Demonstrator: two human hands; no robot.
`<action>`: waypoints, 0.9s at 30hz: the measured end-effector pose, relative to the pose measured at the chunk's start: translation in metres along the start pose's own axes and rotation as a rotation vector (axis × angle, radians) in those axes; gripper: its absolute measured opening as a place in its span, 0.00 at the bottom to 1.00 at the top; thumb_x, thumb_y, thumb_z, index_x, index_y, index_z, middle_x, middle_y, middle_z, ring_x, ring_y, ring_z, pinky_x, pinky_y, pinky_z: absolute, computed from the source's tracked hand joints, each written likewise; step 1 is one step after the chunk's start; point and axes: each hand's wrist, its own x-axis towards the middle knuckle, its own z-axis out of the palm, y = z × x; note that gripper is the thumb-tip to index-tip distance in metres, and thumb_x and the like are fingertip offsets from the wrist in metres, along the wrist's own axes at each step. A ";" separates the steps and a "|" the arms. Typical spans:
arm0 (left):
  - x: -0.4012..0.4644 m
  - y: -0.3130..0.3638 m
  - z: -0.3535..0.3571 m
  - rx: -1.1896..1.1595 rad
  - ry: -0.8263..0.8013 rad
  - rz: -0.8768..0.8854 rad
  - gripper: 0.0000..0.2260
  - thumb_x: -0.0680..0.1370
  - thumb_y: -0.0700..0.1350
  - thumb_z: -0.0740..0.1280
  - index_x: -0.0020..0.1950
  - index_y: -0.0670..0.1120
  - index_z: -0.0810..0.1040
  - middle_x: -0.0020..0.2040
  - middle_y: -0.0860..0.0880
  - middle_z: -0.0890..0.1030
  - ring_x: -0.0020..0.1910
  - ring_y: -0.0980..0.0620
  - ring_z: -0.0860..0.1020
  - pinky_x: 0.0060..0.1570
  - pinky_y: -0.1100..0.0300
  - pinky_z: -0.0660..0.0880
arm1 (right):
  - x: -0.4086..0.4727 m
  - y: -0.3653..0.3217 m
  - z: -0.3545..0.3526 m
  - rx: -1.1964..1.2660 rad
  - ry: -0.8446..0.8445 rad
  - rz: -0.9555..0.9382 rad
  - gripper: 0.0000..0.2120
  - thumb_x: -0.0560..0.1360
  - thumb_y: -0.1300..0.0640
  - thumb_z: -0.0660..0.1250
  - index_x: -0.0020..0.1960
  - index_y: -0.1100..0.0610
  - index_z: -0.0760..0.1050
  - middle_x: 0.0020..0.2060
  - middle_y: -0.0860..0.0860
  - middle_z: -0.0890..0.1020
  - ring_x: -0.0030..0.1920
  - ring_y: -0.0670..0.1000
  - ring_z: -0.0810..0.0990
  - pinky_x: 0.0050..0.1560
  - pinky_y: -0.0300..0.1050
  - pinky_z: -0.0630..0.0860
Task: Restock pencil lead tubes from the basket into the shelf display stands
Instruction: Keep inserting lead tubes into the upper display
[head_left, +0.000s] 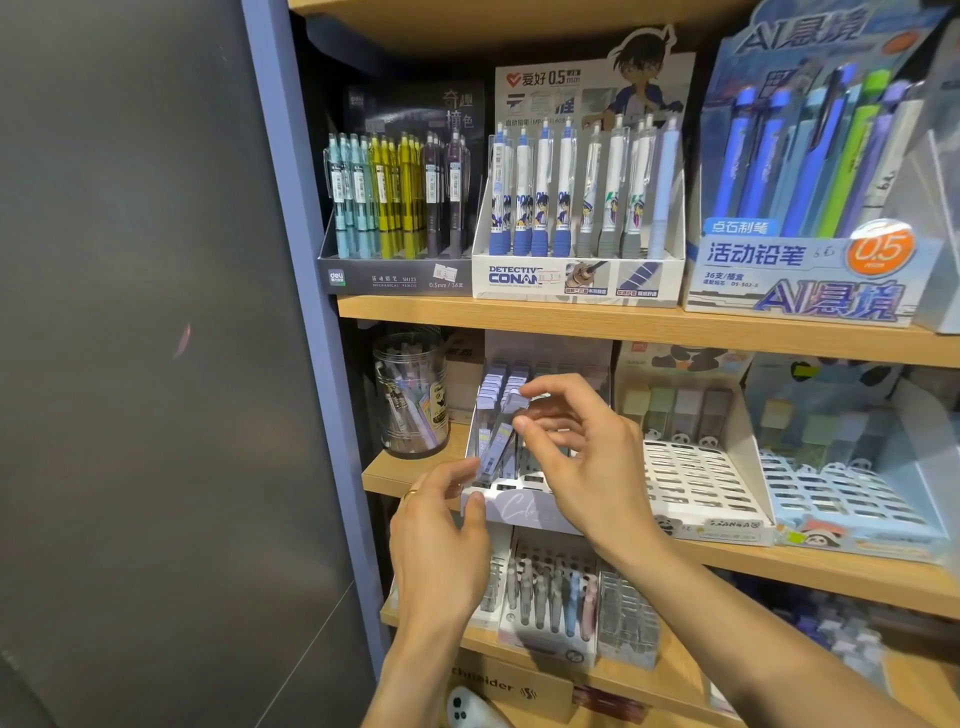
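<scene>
Lavender-capped clear lead tubes (496, 415), upright.

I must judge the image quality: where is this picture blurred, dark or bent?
Head view: the hands, left and right, and the lead tube are slightly motion-soft; the lower right corner blurs; shelf recesses are dark; the shelf post leans from wide-angle distortion.

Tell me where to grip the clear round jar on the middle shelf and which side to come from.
Grip the clear jar around its upright cylindrical wall, probably near mid-height, coming from the open front. The shelf post crowds its left, the lavender lead stand its right, and the shelf above likely blocks a top grasp.
</scene>
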 end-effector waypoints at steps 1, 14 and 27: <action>0.000 0.000 0.000 0.002 0.002 -0.002 0.15 0.81 0.41 0.69 0.64 0.56 0.81 0.59 0.60 0.81 0.58 0.57 0.80 0.61 0.52 0.79 | 0.000 0.000 0.000 0.000 0.000 0.004 0.11 0.77 0.61 0.74 0.57 0.50 0.80 0.43 0.41 0.84 0.47 0.42 0.85 0.47 0.34 0.81; 0.001 -0.002 0.001 0.040 0.004 -0.020 0.12 0.81 0.42 0.70 0.62 0.54 0.82 0.56 0.59 0.83 0.55 0.58 0.80 0.58 0.56 0.79 | -0.002 0.004 -0.002 -0.039 -0.023 -0.004 0.10 0.77 0.60 0.74 0.56 0.51 0.80 0.42 0.43 0.84 0.45 0.43 0.84 0.45 0.37 0.82; -0.001 0.001 0.001 0.056 0.020 -0.005 0.17 0.79 0.38 0.71 0.66 0.53 0.79 0.56 0.54 0.82 0.50 0.58 0.81 0.56 0.52 0.81 | 0.013 0.006 0.011 -0.331 -0.211 -0.233 0.13 0.77 0.60 0.72 0.60 0.51 0.78 0.44 0.46 0.82 0.42 0.45 0.80 0.45 0.49 0.81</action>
